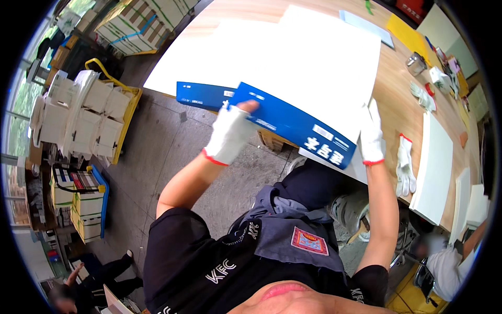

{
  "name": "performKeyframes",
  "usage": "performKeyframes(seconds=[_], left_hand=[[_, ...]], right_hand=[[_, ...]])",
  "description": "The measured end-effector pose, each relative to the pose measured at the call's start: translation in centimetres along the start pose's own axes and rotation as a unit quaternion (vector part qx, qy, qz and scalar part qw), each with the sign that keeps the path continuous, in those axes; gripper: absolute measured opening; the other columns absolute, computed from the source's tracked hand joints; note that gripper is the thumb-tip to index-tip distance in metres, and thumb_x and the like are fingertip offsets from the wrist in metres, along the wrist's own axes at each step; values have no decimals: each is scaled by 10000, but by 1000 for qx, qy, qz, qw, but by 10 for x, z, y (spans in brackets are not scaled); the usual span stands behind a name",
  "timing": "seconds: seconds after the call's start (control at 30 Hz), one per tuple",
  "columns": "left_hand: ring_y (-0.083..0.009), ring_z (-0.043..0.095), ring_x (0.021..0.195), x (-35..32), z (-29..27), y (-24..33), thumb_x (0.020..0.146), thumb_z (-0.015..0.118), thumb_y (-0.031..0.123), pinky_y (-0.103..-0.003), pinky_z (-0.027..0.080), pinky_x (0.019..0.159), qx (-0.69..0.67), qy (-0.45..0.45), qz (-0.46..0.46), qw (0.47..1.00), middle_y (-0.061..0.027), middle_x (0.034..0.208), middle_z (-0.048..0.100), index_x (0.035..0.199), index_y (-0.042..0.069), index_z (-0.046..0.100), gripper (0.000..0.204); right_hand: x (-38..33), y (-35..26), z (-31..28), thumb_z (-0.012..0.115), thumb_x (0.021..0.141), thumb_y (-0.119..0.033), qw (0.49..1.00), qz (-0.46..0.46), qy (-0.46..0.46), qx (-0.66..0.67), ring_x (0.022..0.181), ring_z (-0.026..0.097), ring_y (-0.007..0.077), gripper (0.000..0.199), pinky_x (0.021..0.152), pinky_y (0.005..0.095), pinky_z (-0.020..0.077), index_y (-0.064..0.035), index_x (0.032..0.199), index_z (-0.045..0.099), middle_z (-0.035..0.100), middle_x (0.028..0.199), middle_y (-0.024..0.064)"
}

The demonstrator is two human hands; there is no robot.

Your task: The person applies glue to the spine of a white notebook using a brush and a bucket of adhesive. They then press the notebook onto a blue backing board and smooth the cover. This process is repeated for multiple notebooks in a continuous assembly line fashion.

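A large white sheet with a blue printed strip (298,123) along its near side lies slanted over the table's front edge. My left hand (228,133), in a white glove with the thumb tip bare, is closed on the left end of this strip and slightly blurred. At the sheet's right edge, my right hand (372,133), gloved in white with a red cuff, grips the border with fingers pointing away from me. Further left, another white sheet with a blue strip (204,95) lies partly under the first one. What the gloved fingers do beneath the sheet is hidden.
A loose white glove (405,165) lies right of my right hand, beside a stack of white boards (434,167). Further back stand a metal can (416,64) and a yellow sheet (408,34). Loaded carts (125,125) stand left on the floor. Other people are at lower left and right.
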State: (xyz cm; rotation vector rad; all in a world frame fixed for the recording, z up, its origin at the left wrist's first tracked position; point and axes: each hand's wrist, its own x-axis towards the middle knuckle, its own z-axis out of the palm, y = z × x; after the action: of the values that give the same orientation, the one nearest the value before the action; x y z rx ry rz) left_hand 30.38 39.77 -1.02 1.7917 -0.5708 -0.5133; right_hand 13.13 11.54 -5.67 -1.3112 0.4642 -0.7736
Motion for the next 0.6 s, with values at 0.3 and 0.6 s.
performKeyframes(seconds=[0.3,0.6], left_hand=[[-229,642,957,70,-159,-38,885,673,395,-318,478,868,131,258,-6,957,-150,1009,685,1180,-13,664,504],[-112,547,542,84,-158,-89,945,613,391,-262,420,451,245,234,-62,939,-79,803,665,1256,76,657,445]], right_hand=[[80,46,178,546,957,-395,948,-45,-73,-306,1009,643,277,383,829,381,500,-52,1125,576,672,1112,156],[87,49,180,489,879,-640,834,40,-106,-540,1111,599,372,597,898,470,475,-100,1121,567,654,1141,198]])
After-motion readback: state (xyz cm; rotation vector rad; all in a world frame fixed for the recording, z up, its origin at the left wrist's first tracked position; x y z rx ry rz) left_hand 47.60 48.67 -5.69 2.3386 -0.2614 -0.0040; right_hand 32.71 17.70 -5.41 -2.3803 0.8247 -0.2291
